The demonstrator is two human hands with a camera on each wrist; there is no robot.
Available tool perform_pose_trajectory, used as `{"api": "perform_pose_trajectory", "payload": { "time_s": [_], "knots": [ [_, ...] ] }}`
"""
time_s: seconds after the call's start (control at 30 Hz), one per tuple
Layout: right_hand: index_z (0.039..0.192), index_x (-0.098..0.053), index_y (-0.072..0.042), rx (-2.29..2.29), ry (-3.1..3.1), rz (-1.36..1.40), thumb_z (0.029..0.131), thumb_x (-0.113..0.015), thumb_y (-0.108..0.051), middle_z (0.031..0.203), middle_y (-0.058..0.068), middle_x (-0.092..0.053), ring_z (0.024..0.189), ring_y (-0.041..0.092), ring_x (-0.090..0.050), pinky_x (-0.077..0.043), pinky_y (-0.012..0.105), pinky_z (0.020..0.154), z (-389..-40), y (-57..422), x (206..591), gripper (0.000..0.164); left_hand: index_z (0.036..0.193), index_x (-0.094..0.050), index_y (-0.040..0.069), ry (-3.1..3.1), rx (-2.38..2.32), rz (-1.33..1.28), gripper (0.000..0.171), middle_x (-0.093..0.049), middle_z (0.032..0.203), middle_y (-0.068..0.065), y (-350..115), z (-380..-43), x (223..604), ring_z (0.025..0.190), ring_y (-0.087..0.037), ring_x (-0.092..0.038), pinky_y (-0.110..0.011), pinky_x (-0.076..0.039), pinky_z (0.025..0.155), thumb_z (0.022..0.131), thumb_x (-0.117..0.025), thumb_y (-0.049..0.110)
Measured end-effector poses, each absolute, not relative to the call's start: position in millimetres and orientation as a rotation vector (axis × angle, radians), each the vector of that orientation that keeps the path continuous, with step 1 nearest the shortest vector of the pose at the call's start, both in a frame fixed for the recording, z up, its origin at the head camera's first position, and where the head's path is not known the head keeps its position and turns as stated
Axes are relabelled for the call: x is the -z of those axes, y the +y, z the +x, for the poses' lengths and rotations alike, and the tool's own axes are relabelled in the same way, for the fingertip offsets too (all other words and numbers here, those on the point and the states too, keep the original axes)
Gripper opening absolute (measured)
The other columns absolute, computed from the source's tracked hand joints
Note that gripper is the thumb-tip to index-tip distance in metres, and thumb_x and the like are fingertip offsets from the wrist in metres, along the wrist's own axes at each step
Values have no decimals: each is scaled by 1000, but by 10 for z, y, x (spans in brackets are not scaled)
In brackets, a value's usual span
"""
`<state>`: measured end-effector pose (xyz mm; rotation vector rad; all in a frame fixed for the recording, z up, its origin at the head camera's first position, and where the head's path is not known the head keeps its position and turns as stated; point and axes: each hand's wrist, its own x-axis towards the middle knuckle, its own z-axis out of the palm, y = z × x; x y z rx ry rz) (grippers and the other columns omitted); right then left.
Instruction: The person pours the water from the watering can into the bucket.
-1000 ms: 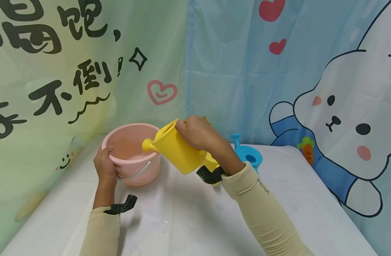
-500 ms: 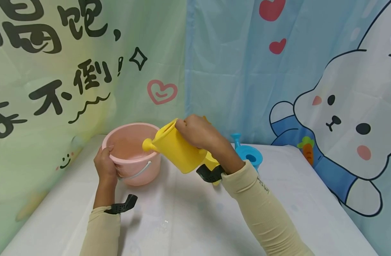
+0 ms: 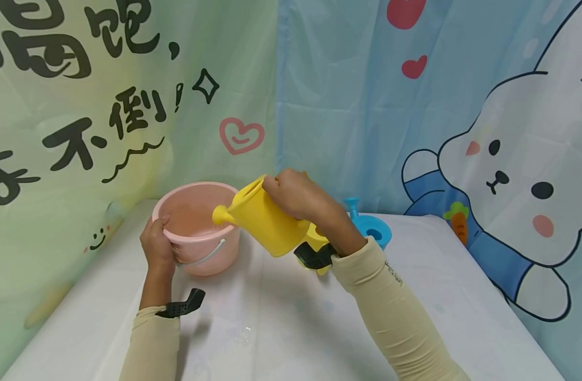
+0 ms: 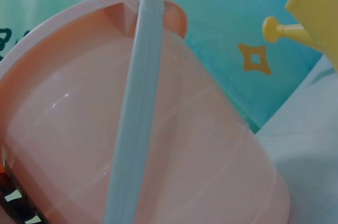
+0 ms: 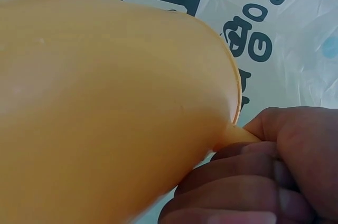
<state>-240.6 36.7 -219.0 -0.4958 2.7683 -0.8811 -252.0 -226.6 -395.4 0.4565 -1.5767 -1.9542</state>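
A pink bucket (image 3: 209, 254) with a pale handle stands on the left of the table; the left wrist view shows its side and handle (image 4: 134, 113) up close. My left hand (image 3: 157, 246) grips the bucket's left rim, thumb over the edge. My right hand (image 3: 297, 196) holds a yellow watering can (image 3: 269, 222) by its handle, fingers curled round it, as the right wrist view shows too. The can is tilted left, clear of the table, its spout (image 3: 222, 214) over the bucket's right rim. Water inside the bucket cannot be made out clearly.
Behind my right wrist, a second yellow watering can (image 3: 316, 238) is partly hidden. A blue watering can (image 3: 374, 230) stands farther right. A few wet drops (image 3: 245, 333) lie on the white tabletop (image 3: 291, 338). Printed cloth (image 3: 329, 132) hangs along the back.
Hardly anything differs: both hands, the bucket and the tilted can hold their places. The view has shifted very slightly.
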Motion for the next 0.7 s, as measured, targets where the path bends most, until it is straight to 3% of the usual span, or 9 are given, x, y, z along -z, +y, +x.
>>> {"api": "perform_pose_trajectory", "payload": {
  "time_s": [0.23,0.7],
  "knots": [
    [87,-53,-6,881,2751,-486,89,-28,-38,78,9,-55,64,22,-56,-46,30,56,-2411,352,2169,41,117,-55,3,-1570,1954,456,36,-51,120,-10,-2258,-2510,3935,107,-23,-46,-35,-33,93,88,-42,19],
    [88,-53,-5,886,2716,-437,88,-29,-35,80,10,-55,65,23,-56,-46,30,56,-2441,347,2149,39,117,-55,2,-1581,1943,458,36,-51,121,-10,-2259,-2513,3932,106,-23,-46,-36,-32,93,87,-43,19]
  ]
}}
